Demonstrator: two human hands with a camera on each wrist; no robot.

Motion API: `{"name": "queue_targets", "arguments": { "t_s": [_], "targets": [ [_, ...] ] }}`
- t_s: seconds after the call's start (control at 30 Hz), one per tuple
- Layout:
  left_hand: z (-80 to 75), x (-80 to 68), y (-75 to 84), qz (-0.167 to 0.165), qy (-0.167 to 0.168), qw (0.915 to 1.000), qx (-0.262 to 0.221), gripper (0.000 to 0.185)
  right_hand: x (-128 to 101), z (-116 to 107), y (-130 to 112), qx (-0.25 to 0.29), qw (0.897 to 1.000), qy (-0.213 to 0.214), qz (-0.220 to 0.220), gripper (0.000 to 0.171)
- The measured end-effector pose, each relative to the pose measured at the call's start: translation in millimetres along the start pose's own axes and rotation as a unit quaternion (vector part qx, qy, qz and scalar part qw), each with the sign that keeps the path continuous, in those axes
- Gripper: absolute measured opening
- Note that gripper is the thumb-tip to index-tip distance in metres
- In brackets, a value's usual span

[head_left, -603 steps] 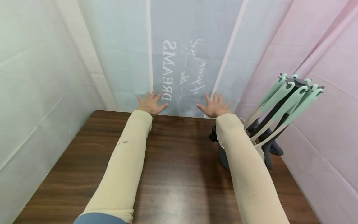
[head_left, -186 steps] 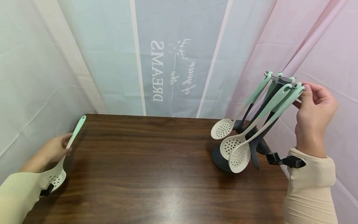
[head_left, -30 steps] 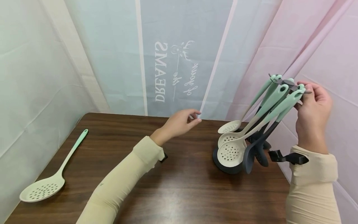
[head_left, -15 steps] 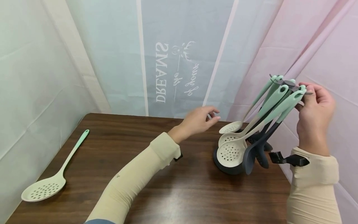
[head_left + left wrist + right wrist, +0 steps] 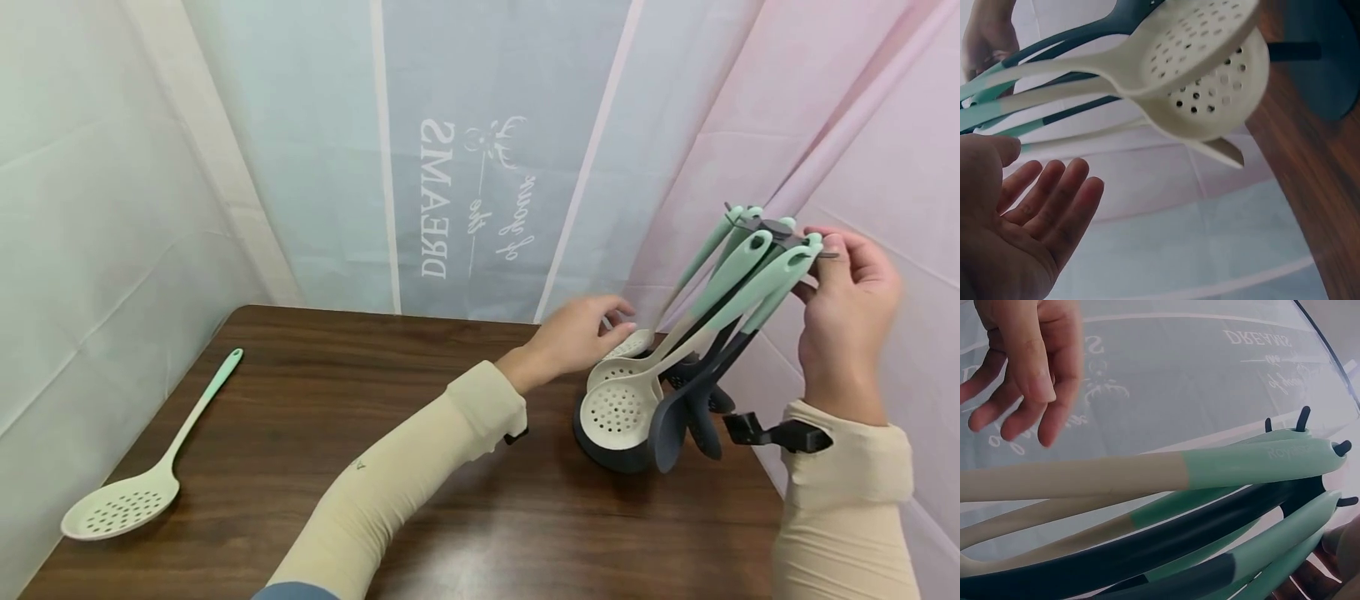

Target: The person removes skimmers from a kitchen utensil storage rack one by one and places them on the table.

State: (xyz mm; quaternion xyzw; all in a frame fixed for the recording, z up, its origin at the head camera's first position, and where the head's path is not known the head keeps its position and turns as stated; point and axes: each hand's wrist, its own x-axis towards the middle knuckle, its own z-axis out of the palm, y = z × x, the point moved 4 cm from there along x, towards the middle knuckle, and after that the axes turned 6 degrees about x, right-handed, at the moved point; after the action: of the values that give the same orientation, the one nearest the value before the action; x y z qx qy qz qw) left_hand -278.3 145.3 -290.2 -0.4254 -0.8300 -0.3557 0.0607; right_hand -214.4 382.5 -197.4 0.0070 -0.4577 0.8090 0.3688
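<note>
A utensil stand (image 5: 609,457) with a round dark base stands at the right of the table, hung with several utensils that have mint-green handles. Cream skimmers (image 5: 618,414) face left, with dark utensils (image 5: 669,433) beside them. My right hand (image 5: 855,300) grips the stand's top by the hook ends; its fingers are partly hidden behind the handles. My left hand (image 5: 576,335) reaches beside the cream skimmers, fingers relaxed and holding nothing. In the left wrist view, a gap separates the left hand's fingers (image 5: 1079,187) from the skimmer heads. A cream slotted turner (image 5: 123,504) lies at the table's left.
The brown wooden table (image 5: 315,392) is enclosed by fabric at the back and both sides. White lettering marks the grey back cloth (image 5: 495,75). A black wrist mount (image 5: 780,433) sits on the right sleeve.
My left hand, which held the slotted turner at the left several seconds ago, has left it there and moved right to the stand. My right hand keeps its grip; the stand's top has turned.
</note>
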Motion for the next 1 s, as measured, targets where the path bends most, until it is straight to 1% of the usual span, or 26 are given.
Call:
{"name": "queue_targets", "arguments": {
  "t_s": [0.17, 0.3, 0.43, 0.57, 0.7, 0.87, 1.0],
  "targets": [
    [6.9, 9.7, 8.7, -0.012, 0.005, 0.9999, -0.008, 0.027, 1, 2, -1, -0.005, 1.000, 0.000, -0.012, 0.019],
    [10.7, 18.6, 18.1, -0.011, 0.009, 0.9997, -0.020, 0.029, 1, 2, -3, -0.004, 1.000, 0.003, -0.021, 0.018],
    [13.5, 24.4, 26.6, -0.005, 0.020, 0.9992, -0.033, 0.034, 2, 2, -4, 0.001, 1.000, 0.004, -0.019, 0.018],
    [18.0, 26.5, 31.9, -0.003, 0.028, 0.9992, -0.027, 0.041, 1, -1, -5, 0.003, 1.000, 0.004, -0.022, 0.017],
    [23.3, 28.5, 35.9, -0.005, 0.028, 0.9994, -0.019, 0.046, 1, -4, -6, 0.007, 1.000, 0.007, -0.025, 0.017],
    [27.2, 30.2, 40.8, -0.009, 0.025, 0.9994, -0.021, 0.044, 1, -5, -6, -0.007, 1.000, 0.005, -0.029, 0.020],
    [30.3, 28.9, 41.9, -0.009, 0.018, 0.9994, -0.029, 0.044, 1, -6, -5, -0.016, 1.000, 0.002, -0.023, 0.022]
  ]
}}
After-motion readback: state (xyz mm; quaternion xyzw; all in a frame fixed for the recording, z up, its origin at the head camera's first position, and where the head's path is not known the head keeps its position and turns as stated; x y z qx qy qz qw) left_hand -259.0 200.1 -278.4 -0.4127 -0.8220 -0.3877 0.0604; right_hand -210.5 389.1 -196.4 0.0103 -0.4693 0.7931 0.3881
